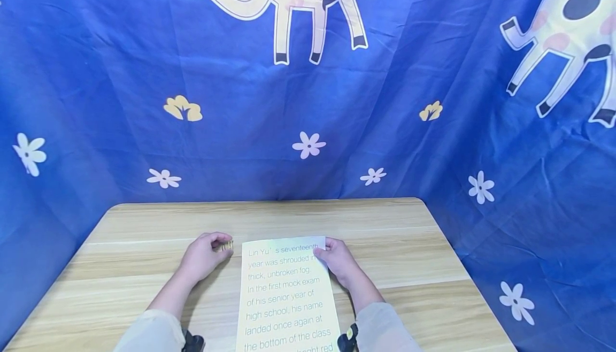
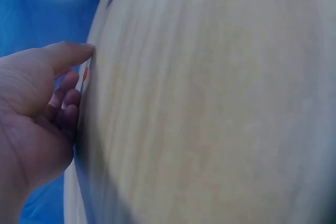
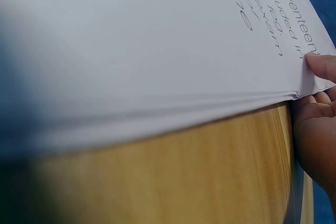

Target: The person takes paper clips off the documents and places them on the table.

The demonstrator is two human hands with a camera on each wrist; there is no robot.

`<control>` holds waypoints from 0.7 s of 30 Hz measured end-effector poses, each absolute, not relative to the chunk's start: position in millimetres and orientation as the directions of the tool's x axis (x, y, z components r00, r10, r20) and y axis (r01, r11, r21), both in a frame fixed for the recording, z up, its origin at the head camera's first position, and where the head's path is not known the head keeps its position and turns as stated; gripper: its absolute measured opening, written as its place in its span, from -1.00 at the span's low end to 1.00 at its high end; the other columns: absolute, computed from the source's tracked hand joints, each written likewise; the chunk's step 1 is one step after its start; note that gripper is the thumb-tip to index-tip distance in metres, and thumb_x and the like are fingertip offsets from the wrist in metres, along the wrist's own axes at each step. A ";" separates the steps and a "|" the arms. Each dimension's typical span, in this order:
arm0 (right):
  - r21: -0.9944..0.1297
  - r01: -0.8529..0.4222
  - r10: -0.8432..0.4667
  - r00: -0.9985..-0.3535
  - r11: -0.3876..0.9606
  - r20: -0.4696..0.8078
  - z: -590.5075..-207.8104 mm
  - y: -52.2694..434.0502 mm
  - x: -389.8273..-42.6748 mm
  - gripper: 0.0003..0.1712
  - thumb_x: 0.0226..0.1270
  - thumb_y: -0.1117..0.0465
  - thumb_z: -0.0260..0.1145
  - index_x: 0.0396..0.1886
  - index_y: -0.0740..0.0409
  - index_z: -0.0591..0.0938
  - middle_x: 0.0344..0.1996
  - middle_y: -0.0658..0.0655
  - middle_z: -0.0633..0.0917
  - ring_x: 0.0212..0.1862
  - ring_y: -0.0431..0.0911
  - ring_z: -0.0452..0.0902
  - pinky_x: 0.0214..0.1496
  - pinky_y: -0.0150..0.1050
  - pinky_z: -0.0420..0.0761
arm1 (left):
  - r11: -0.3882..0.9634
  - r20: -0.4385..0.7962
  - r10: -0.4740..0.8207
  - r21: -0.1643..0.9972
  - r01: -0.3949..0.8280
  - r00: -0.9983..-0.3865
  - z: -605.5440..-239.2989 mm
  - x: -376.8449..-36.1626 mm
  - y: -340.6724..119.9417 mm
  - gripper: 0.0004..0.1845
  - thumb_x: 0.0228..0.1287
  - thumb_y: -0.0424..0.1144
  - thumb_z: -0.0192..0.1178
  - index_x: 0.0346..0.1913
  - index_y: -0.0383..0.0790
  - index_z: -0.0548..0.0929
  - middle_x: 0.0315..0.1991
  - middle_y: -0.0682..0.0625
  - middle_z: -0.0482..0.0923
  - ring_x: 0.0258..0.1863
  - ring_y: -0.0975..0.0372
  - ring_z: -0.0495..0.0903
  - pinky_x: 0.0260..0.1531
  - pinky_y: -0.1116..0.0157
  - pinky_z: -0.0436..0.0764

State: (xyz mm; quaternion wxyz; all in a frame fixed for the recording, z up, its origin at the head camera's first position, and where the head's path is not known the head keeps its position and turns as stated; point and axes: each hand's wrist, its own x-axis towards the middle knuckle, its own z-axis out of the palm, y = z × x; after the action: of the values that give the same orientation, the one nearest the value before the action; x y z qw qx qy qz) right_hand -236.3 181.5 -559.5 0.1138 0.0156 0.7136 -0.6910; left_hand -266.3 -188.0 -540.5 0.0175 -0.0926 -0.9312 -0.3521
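Printed paper sheets (image 1: 289,298) lie on the table, with layered edges visible in the right wrist view. At their top right corner my right hand (image 1: 339,261) pinches them, thumb on the printed face and fingers (image 3: 315,109) underneath. To the left of the paper, my left hand (image 1: 204,255) rests low over the table. Its thumb and fingers curl round a small gold-coloured item (image 1: 228,246) with thin upright lines, too small to name. A little red spot (image 2: 85,73) shows between thumb and fingers in the left wrist view.
The wooden table (image 1: 399,234) has rounded far corners. Blue cloth (image 1: 240,143) printed with flowers and spotted animals hangs behind it and along both sides. Dark wrist straps (image 1: 193,341) sit at the sleeve cuffs.
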 end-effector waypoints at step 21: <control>-0.983 0.182 -0.148 -0.972 0.022 -0.183 -560.3 182.1 -236.5 -0.67 0.61 0.34 0.25 0.24 0.39 0.68 0.01 0.29 0.87 -0.05 -0.09 0.88 0.09 -0.30 0.83 | 0.737 -0.024 0.195 0.664 0.130 -0.981 -528.4 -272.2 -187.8 -0.59 0.34 -0.17 0.50 0.15 -0.29 0.75 0.18 -0.35 0.72 0.22 -0.25 0.66 0.33 -0.29 0.57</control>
State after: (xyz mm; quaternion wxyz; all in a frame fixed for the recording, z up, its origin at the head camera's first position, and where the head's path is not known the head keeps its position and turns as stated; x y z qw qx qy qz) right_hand -236.5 182.1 -560.3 0.1178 0.0121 0.7051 -0.6992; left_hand -272.2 -187.8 -528.4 -0.0457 -0.0872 -0.9307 -0.3523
